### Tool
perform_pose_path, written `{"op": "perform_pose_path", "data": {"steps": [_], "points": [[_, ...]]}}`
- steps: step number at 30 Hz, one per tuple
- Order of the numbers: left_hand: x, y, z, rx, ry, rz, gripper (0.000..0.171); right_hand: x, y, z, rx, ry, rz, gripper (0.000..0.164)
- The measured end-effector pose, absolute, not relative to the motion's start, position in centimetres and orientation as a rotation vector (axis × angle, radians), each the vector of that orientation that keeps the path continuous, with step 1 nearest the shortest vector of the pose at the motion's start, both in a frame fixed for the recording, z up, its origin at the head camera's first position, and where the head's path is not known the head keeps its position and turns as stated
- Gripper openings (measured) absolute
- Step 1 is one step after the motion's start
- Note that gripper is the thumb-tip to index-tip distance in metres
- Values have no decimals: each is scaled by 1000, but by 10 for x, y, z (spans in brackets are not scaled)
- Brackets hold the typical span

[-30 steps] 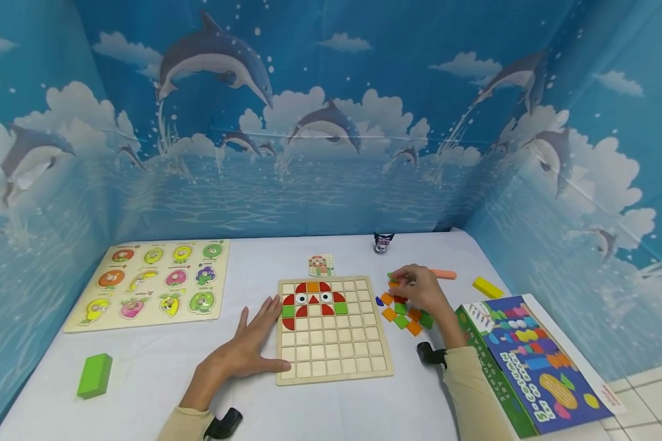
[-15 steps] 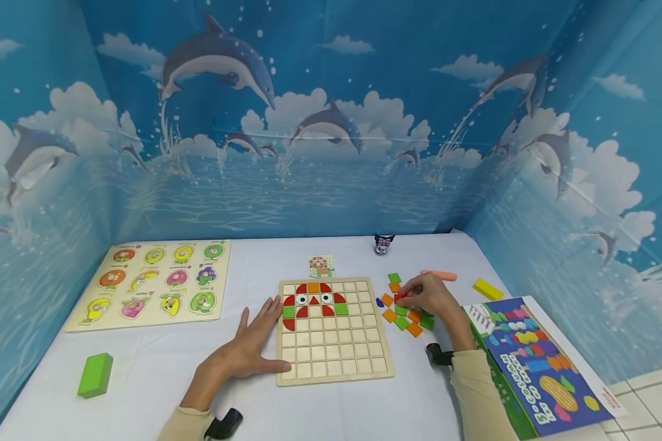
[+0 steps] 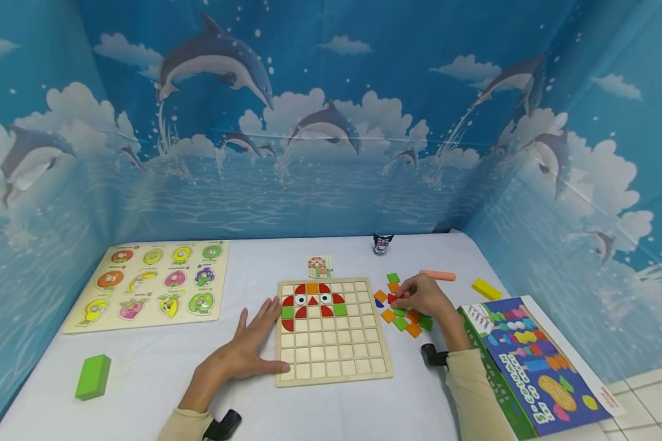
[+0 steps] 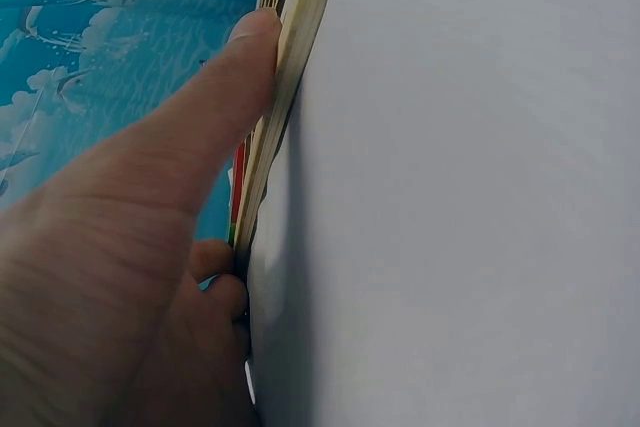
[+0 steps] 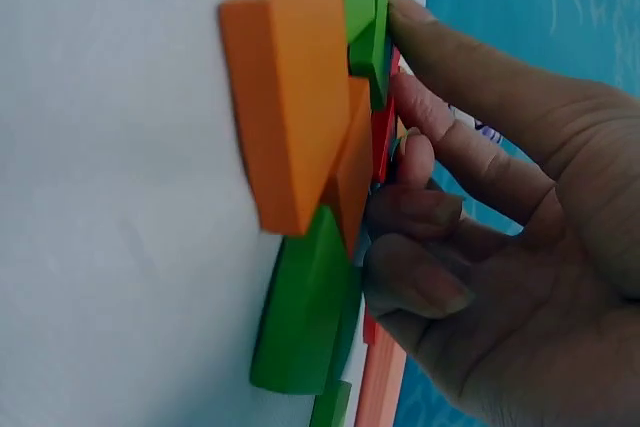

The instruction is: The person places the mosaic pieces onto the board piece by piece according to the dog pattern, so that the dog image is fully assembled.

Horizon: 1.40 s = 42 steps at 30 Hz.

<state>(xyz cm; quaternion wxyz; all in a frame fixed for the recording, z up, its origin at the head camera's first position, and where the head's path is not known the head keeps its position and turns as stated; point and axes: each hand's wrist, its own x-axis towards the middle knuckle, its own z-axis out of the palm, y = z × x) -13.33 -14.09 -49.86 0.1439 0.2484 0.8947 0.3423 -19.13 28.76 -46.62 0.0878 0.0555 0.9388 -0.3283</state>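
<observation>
Since half a second ago, the right hand [image 3: 423, 295] has slid slightly toward nine o'clock, and an orange tile [image 3: 380, 296] by its fingertips has shifted the same way. That hand is among loose tiles off the grid board's [image 3: 339, 352] two-to-three-o'clock edge, its thumb and forefinger close together at a red tile [image 3: 391, 298]; whether they pinch it or only touch it, I cannot tell. Its other fingers are curled in the right wrist view, where another orange tile [image 5: 290, 97] and a dark green tile [image 5: 305, 307] lie nearest the camera. A blue tile [image 3: 379, 303] sits just beside the red one, toward eight o'clock. Across the board, the left hand [image 3: 246, 350] has stayed put at nine o'clock, fingers and thumb spread wide: fingertips at the edge toward ten, thumb on the rim at eight. Tiles already fill part of the board's upper left, with two eye tiles [image 3: 300, 299] and a red triangle [image 3: 312, 301] between them. From the board's middle, a picture card [image 3: 320, 266] lies near twelve o'clock, a figurine [image 3: 382, 244] stands at one, an orange-pink stick [image 3: 440, 275] lies at two, a yellow block [image 3: 486, 289] between two and three, and a box [image 3: 546, 367] just past three. Farther left are a fruit puzzle [image 3: 149, 321] between nine and ten and a green block [image 3: 92, 378] between eight and nine.
</observation>
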Motion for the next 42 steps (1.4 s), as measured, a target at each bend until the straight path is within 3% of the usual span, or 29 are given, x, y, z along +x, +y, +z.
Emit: {"op": "perform_pose_path", "data": {"steps": [7,18,29,42], "points": [[-131,-142,-499,726,2589,1028,129,-192,283,-465,247,2744,-1038,22],[-132,-141,-499,731,2578,994,128,-188,289,-460,106,2769,-1067,21],[-133,-142,-498,732,2587,978,127,-185,256,-451,-436,2638,-1351,17],[-131,-142,-499,738,2584,984,126,-177,191,-462,-691,2544,-1394,21]]}}
